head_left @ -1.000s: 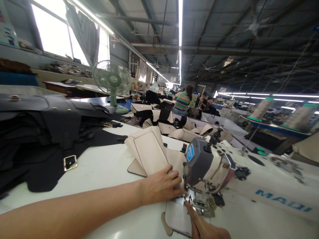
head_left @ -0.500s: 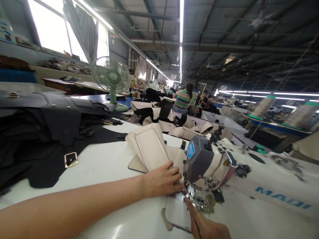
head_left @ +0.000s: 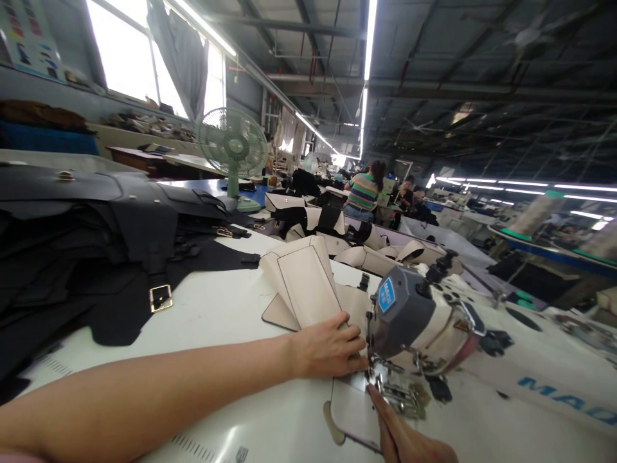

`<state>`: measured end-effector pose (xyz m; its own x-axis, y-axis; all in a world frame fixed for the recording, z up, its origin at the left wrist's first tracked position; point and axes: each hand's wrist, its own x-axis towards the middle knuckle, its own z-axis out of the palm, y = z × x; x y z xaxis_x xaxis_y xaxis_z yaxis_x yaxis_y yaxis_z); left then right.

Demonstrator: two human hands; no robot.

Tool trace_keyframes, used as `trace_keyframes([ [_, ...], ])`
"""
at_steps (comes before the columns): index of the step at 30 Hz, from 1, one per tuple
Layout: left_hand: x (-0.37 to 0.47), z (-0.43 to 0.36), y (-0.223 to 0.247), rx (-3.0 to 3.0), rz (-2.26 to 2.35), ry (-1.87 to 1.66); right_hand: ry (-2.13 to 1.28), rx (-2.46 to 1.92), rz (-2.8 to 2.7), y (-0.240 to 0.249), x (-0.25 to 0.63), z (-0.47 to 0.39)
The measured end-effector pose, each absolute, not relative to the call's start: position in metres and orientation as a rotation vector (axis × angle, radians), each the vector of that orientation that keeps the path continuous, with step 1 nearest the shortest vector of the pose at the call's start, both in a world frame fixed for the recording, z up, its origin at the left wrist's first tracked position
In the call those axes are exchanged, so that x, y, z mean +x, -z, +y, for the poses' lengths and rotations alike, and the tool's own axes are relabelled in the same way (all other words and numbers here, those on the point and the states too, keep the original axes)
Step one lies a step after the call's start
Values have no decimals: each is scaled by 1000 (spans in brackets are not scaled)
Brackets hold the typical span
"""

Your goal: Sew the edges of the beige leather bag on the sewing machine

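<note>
My left hand [head_left: 330,347] lies over a cream leather bag piece [head_left: 308,283] with dark edging, its fingers curled down on the near end beside the needle area. That piece extends away from me over the white table, with another cream flap partly under it. The sewing machine head [head_left: 402,308], grey and white with a blue badge, stands just right of the piece. My right hand [head_left: 409,431] comes in from the bottom edge. Its index finger is stretched out, with the tip by the presser foot [head_left: 373,370]; its other fingers are mostly hidden.
Black leather bag parts [head_left: 116,212] with gold buckles [head_left: 160,298] are heaped on the left. Several cream and black bag pieces [head_left: 332,222] lie behind the machine. A green fan [head_left: 234,145] stands beyond. Thread cones [head_left: 540,215] are at right. A person in a striped top [head_left: 362,191] sits farther back.
The whole view has shifted, so everything appears a little farther right. Both hands keep nearly the same place relative to the machine and the cream piece.
</note>
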<state>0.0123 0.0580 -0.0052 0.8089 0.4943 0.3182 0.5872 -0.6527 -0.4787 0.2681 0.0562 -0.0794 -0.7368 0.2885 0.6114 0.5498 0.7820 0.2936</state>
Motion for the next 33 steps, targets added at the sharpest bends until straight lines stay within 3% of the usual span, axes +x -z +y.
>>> trace_keyframes([
  [17,24,21,3,-2363,-1009,124,499,-648,-2412,72,262,41],
  [23,-11,-20,2,-2377,-1084,60,487,-798,-2538,74,261,36],
  [33,-54,-121,37,-2188,-1012,481,457,-876,-2545,70,261,31],
])
